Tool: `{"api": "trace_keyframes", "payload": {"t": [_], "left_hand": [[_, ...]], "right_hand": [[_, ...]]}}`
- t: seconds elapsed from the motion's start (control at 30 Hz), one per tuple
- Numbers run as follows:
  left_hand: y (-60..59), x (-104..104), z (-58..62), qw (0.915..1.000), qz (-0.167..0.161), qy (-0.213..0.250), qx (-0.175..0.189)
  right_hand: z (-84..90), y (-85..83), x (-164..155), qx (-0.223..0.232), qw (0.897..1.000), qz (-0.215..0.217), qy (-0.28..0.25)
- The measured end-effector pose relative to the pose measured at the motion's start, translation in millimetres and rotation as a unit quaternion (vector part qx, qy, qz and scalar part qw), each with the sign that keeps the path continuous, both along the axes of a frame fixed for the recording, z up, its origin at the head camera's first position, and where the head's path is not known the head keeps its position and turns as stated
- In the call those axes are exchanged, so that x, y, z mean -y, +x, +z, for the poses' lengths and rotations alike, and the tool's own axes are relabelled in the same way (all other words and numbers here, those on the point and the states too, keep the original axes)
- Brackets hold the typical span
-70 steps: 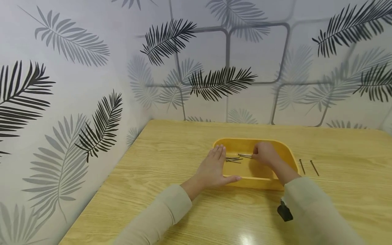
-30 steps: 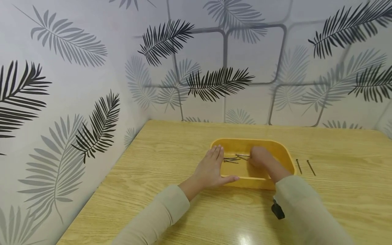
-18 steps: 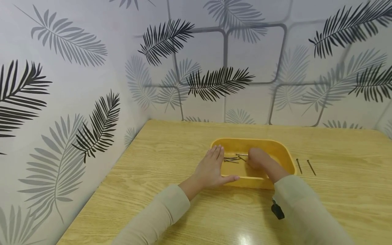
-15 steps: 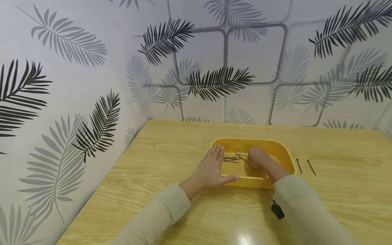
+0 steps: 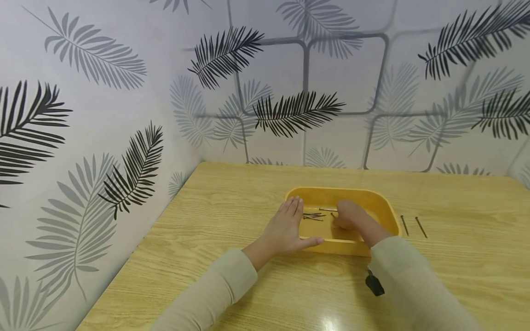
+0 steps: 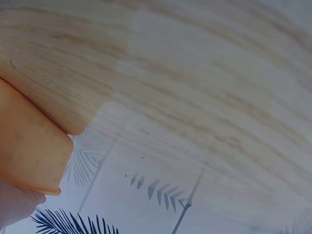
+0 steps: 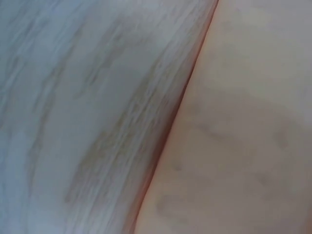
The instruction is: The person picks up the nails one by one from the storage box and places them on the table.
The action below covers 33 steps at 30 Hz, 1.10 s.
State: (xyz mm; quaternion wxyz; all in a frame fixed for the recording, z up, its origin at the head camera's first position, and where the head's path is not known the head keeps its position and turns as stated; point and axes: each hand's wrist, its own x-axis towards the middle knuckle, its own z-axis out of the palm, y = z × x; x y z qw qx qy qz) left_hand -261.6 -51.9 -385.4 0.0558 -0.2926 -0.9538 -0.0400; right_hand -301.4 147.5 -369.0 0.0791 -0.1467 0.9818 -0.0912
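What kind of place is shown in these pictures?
Probably a small tabletop work corner, not a real workshop: a wooden table set against walls with leaf-patterned wallpaper, and a yellow plastic tray holding nails.

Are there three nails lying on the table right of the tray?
No, only two nails lie on the table right of the tray.

I see open table [image 5: 232, 202] left of my fingers; tray [image 5: 389, 214] walls box my right hand [image 5: 348, 215] in
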Motion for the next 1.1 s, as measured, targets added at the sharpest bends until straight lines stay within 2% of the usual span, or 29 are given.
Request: {"api": "trace_keyframes", "payload": {"t": [0.17,0.27,0.37,0.43,0.5,0.67,0.83,1.1], "left_hand": [[-0.4,0,-0.2,1.0,-0.001,0.002,0.003],[-0.4,-1,-0.1,1.0,0.001,0.0,0.001],[-0.4,-1,0.1,1.0,0.003,-0.003,-0.001],[-0.3,-1,0.4,1.0,0.002,-0.005,-0.002],[-0.1,-1,0.7,1.0,0.002,-0.005,-0.002],[0.4,-1,0.7,0.9999,0.004,-0.01,-0.004],[0.5,-1,0.0,0.9999,0.003,-0.011,-0.006],[0.6,-1,-0.2,0.9999,0.002,-0.011,-0.006]], "right_hand": [[-12.8,-9.5,-11,0.009,0.998,-0.017,-0.057],[-30.4,-25.9,-25,-0.013,0.996,-0.003,-0.086],[-36.1,-33.0,-32,-0.034,0.995,0.0,-0.089],[-30.7,-29.5,-31,-0.042,0.995,-0.01,-0.09],[-18.0,-19.3,-27,-0.039,0.995,-0.027,-0.089],[-0.8,-2.9,-26,-0.062,0.992,-0.034,-0.101],[5.1,1.7,-30,-0.063,0.991,-0.049,-0.11],[10.0,4.2,-38,-0.092,0.988,-0.034,-0.122]]}}
